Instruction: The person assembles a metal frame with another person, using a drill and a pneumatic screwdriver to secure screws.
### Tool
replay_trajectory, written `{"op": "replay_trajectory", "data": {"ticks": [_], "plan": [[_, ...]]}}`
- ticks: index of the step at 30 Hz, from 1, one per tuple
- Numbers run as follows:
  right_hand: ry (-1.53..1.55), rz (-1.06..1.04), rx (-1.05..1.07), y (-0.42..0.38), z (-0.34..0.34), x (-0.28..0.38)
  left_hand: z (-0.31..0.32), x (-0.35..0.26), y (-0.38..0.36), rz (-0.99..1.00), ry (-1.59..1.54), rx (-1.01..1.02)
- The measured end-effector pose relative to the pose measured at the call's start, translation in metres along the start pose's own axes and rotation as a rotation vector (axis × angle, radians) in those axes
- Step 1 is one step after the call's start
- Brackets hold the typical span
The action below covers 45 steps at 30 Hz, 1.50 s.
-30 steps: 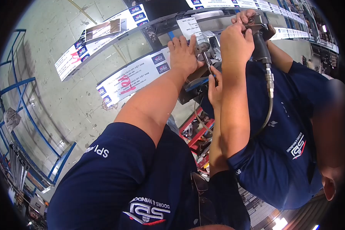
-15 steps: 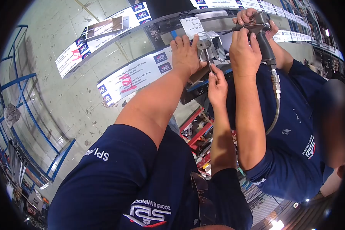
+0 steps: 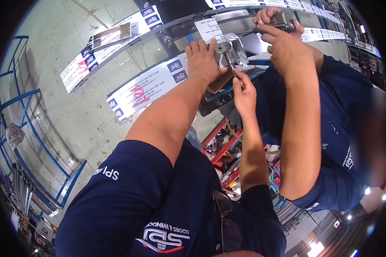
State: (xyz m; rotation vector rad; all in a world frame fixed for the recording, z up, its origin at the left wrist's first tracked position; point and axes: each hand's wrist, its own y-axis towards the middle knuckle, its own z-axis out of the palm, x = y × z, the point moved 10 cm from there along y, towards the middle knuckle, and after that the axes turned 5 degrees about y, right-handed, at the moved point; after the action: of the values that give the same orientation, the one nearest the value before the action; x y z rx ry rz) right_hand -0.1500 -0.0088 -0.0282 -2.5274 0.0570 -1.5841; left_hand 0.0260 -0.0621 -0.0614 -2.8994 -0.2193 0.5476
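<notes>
"Hammer [image 3: 223, 48]: position?"
"Near view centre, towards 12 o'clock from the wearer's chest. Clock bearings below are taken from its head."

"Nearest item?"
"Right hand [image 3: 245, 92], at 5 o'clock. Fingers closed on the handle, wrist below it, forearm rising almost straight from the elbow."

"Left hand [image 3: 201, 62]?"
"At 8 o'clock, just beside the head. Open, palm down, fingers spread and pointing to 12; arm reaching up from the lower left. Nothing seen gripped; contact beneath the palm cannot be told. Labelled profile [image 3: 146, 88] lies farther out, also at 8."

"Change noted?"
"Compared with one second ago, the head shows more of its round face. Against the last half second, hammer and left hand keep much the same spacing. Judgement: a steadied pose, with no blow evident."

"Beyond that?"
"Metal fitting [image 3: 239, 53] at 3 o'clock. Farther, at 2, power tool [image 3: 282, 20], with the co-worker's hand [image 3: 289, 51] by it. That forearm has shifted across the tool's grip, now hidden. Judgement: the grip's state cannot be checked."
</notes>
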Motion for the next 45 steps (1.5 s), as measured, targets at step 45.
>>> {"op": "replay_trajectory", "data": {"ticks": [45], "plan": [[0.188, 0.401, -0.351, -0.233, 0.015, -0.094, 0.002, -0.009, 0.000, 0.021, 0.107, -0.028]]}}
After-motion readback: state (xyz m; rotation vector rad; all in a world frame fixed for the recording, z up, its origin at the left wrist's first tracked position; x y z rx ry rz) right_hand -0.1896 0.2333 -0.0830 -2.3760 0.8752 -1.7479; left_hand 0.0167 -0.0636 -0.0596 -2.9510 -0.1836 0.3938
